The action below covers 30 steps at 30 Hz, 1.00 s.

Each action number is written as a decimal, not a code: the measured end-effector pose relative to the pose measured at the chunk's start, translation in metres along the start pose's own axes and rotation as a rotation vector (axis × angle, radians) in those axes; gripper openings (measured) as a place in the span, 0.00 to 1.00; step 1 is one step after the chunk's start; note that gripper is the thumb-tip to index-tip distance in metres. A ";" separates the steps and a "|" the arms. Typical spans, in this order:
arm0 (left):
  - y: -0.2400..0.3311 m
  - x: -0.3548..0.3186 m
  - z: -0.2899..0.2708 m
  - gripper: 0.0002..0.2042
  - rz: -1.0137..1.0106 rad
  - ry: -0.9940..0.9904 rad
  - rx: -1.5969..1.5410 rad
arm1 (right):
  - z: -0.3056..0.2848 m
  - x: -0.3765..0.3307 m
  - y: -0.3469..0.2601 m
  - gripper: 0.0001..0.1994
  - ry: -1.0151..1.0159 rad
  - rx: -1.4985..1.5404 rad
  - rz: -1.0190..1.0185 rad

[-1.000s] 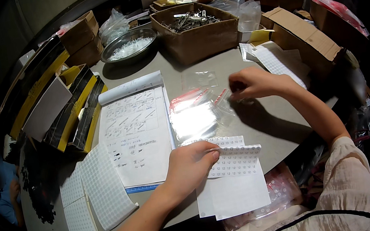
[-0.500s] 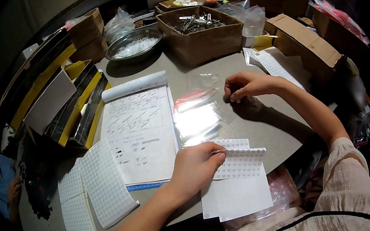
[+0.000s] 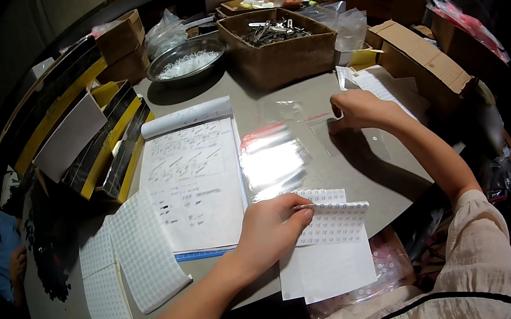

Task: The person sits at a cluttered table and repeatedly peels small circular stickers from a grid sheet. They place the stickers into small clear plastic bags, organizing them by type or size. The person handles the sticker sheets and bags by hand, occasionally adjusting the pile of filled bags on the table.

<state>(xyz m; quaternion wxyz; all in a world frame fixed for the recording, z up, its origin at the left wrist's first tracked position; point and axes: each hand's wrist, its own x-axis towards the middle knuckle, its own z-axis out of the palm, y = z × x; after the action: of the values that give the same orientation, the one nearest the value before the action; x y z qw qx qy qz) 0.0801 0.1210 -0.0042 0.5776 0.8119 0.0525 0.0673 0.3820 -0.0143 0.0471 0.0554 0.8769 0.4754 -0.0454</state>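
My left hand (image 3: 273, 226) rests on a white sheet of small round stickers (image 3: 331, 224) at the near table edge, thumb and fingertips pinched at the sheet's top left. My right hand (image 3: 357, 110) is closed on the right end of a clear zip bag with a red strip (image 3: 293, 124), held just above the grey table (image 3: 363, 170). A pile of shiny clear zip bags (image 3: 272, 160) lies between the two hands. An open notepad with handwriting (image 3: 195, 178) lies left of the bags.
A brown cardboard box of metal parts (image 3: 279, 50) and a steel bowl of small white pieces (image 3: 186, 61) stand at the back. Yellow-and-black boxes (image 3: 87, 138) line the left. More sticker sheets (image 3: 131, 257) lie near left, cardboard boxes (image 3: 419, 62) at right.
My right hand has moved slightly left and pulled the clear bag with it. My left hand stays on the sticker sheet, fingers shifted a little toward its top edge.
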 end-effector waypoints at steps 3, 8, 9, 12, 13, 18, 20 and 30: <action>-0.003 0.001 0.000 0.10 0.003 0.002 0.020 | -0.002 0.002 -0.019 0.21 0.056 0.352 -0.242; -0.005 0.001 0.000 0.12 0.017 0.032 -0.032 | 0.003 0.017 -0.067 0.13 0.115 0.730 -0.625; -0.005 -0.001 -0.001 0.12 0.017 0.035 -0.050 | 0.000 0.018 -0.078 0.12 0.109 0.681 -0.613; 0.000 -0.002 0.001 0.12 0.027 0.032 -0.086 | 0.009 0.019 -0.086 0.13 0.189 0.465 -0.554; 0.003 -0.001 0.001 0.11 0.031 0.025 -0.076 | 0.020 0.022 -0.084 0.14 0.231 0.381 -0.528; -0.007 0.000 0.005 0.11 0.034 0.048 -0.077 | 0.041 0.028 -0.057 0.23 0.251 0.403 -0.258; -0.005 -0.001 0.002 0.11 0.031 0.077 -0.068 | 0.030 0.027 -0.026 0.29 0.163 0.387 -0.190; -0.002 0.003 -0.001 0.09 -0.008 0.129 -0.076 | 0.030 -0.060 0.020 0.19 0.193 0.600 -0.217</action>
<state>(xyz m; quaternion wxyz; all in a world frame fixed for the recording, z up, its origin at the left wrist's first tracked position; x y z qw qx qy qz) 0.0824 0.1233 -0.0051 0.6035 0.7832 0.0904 0.1189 0.3651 -0.0793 0.0266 -0.2559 0.7986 0.5344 -0.1056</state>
